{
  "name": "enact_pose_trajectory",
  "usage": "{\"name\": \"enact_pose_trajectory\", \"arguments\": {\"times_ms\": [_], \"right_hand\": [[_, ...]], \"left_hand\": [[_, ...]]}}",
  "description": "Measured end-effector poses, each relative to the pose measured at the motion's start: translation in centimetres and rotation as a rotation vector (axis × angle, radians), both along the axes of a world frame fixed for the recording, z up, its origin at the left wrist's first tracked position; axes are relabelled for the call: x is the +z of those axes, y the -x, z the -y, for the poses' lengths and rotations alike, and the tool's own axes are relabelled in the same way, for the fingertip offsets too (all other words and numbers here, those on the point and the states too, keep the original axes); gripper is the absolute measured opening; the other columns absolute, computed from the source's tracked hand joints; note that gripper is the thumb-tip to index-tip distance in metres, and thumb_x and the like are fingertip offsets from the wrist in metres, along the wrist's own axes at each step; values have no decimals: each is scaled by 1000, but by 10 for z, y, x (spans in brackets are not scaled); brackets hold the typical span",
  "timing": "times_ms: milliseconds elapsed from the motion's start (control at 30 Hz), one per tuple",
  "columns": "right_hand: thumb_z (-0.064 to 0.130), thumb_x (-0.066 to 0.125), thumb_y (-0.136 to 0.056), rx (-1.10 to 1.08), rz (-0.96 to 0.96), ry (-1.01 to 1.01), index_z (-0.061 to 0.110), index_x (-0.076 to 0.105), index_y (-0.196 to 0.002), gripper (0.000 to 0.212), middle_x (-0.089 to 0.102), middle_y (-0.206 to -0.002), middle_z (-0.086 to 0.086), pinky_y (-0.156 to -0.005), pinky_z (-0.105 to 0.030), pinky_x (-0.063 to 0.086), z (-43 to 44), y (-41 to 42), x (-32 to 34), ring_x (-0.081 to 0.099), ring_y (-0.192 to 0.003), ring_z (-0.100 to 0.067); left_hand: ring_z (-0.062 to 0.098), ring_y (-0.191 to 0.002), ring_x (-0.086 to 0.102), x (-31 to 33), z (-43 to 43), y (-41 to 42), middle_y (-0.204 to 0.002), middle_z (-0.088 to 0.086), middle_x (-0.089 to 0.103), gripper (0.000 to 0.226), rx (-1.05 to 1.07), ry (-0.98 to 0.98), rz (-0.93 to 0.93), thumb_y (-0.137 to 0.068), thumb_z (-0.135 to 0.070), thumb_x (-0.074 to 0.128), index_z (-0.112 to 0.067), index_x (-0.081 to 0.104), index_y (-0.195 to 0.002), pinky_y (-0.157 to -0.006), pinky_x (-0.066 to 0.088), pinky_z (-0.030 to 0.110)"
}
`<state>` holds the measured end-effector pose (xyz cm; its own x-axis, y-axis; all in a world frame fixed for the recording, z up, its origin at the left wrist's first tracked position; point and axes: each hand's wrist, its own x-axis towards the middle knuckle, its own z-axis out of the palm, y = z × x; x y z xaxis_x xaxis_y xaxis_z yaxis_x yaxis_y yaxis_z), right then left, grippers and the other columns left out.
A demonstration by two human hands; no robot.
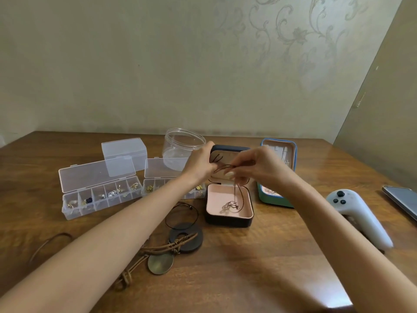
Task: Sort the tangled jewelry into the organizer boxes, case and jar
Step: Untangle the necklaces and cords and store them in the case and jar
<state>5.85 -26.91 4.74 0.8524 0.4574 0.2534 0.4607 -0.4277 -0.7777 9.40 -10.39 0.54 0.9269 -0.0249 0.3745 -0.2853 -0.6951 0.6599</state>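
My left hand (200, 162) and my right hand (252, 166) are raised over the open dark jewelry case (229, 219) with a pink lining. Both pinch a thin brown cord necklace (239, 193) that hangs down into the case, its metal pendant (230, 205) lying on the lining. Left of the case stand two clear compartment organizers (101, 197) (158, 177) with small earrings in them. A clear round jar (180, 147) stands behind, partly hidden by my left hand.
On the wooden table near me lie a black cord necklace with a black ring pendant (186, 237), a brown leather cord with a brass disc (160, 263) and a brown bangle (49, 243). A small clear box (124, 152), a teal case (278, 172), a white controller (358, 218) and a phone (401, 201) are around.
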Motion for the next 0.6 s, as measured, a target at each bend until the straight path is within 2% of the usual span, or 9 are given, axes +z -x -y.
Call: {"name": "enact_pose_trajectory", "arguments": {"times_ms": [133, 200, 233, 333, 400, 500, 600], "right_hand": [[-3, 72, -78, -69, 61, 100, 3, 73, -85, 10, 68, -72, -1, -56, -4, 44, -6, -9, -25, 61, -54, 8], [-4, 71, -78, -47, 10, 195, 3, 73, -92, 15, 72, -82, -7, -61, -10, 51, -9, -9, -43, 66, -64, 0], [-4, 72, -78, -38, 9, 254, 4, 72, -95, 19, 73, -87, -8, -65, -14, 54, -7, -10, -48, 69, -71, -7], [-5, 73, -76, -65, 51, 252, 5, 67, -95, 23, 74, -85, -5, -71, -22, 57, -5, -9, -57, 69, -77, -10], [-3, 74, -76, -111, 157, 268, 11, 70, -87, 19, 73, -81, 2, -70, -17, 54, 0, -8, -54, 67, -74, -3], [-2, 70, -80, -50, 190, 488, 18, 76, -82, 21, 68, -80, 7, -61, -7, 45, 1, -2, -51, 59, -65, 4], [-6, 68, -79, 7, 278, 556, 22, 77, -84, 30, 63, -89, 10, -69, -14, 48, -3, 6, -57, 59, -76, -2]], "left_hand": [[25, -95, 57, 2, -4, -3, -105, 12, 62, 30, -42, 26, -64, -85, -7, 62, -3, 52, -114, -73, 44, 26], [15, -87, 55, 3, -9, 0, -103, 4, 60, 33, -83, 45, -100, -88, -16, 63, -7, 51, -116, -64, 41, 11], [12, -88, 55, 6, -11, 2, -104, 1, 59, 34, -106, 66, -116, -88, -21, 64, -9, 50, -117, -65, 39, 8], [10, -105, 55, 13, -26, 15, -113, -2, 58, 39, -143, 88, -149, -88, -28, 65, -11, 50, -120, -87, 42, 19], [11, -109, 56, 19, -40, 28, -115, 0, 60, 36, -163, 75, -163, -88, -26, 64, -11, 52, -118, -95, 44, 24], [11, -99, 59, 25, -67, 52, -108, 0, 63, 27, -134, -100, -178, -89, -26, 63, -13, 58, -111, -88, 47, 23], [11, -86, 61, 23, -93, 79, -94, -3, 64, 18, -82, -287, -251, -85, -30, 67, -17, 61, -97, -78, 51, 27]]}}
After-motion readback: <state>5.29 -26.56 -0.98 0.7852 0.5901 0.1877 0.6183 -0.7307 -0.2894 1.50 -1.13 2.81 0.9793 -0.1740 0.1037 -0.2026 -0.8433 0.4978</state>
